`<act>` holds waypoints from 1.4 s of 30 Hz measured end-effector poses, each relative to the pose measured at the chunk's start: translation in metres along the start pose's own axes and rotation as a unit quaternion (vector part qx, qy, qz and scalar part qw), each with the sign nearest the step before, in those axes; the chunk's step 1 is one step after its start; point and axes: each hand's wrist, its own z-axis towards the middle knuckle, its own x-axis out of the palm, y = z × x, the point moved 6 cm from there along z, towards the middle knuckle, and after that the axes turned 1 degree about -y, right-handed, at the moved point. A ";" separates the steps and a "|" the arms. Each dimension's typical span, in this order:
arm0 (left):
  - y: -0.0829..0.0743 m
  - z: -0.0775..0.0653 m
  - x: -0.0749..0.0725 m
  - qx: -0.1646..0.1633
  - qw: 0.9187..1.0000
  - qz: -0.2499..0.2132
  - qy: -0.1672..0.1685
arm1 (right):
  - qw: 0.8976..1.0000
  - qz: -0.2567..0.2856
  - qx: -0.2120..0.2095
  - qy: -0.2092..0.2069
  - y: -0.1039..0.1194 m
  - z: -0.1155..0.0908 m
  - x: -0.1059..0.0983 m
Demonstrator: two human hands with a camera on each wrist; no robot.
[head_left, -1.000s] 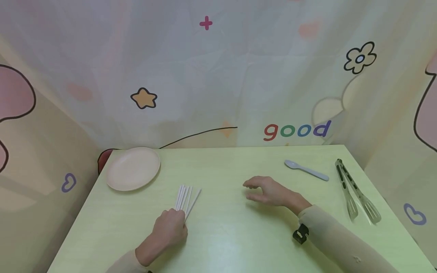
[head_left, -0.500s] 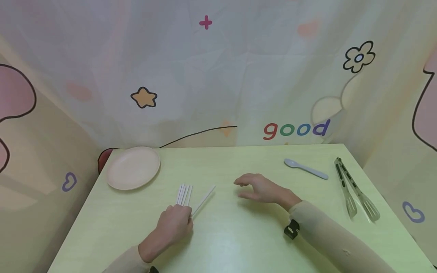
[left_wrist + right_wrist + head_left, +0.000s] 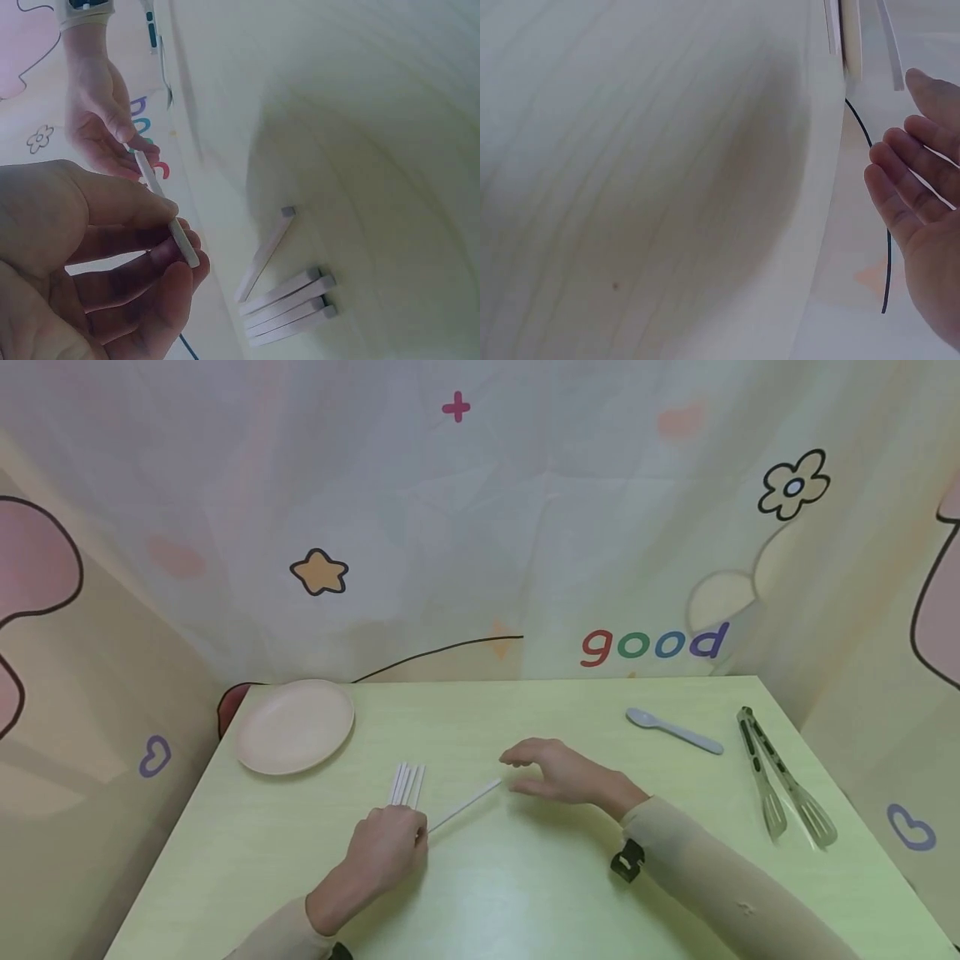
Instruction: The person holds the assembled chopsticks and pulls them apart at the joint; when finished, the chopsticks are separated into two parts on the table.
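Stick (image 3: 181, 241) above table (image 3: 510, 877), patterned backdrop (image 3: 450, 518)

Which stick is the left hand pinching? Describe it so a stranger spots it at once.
Over the pale green table, find the left hand, nearer the person than the round plate. It pinches a thin white stick that points toward the right hand. Unlike the sticks lying below it, this one is held up off the table.

The plate (image 3: 296, 727) sits at the far left corner of the desk (image 3: 540, 877), loose sticks (image 3: 282, 292) nearer, by the left hand (image 3: 384, 845); another stick (image 3: 465, 806) reaches toward the right hand (image 3: 566, 772); behind and right lies the spoon (image 3: 675, 732), then the tongs (image 3: 774, 756)
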 end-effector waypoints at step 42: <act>-0.007 0.029 -0.019 0.061 0.996 -0.039 -0.049 | 0.995 0.021 -0.084 -0.054 0.023 -0.005 -0.012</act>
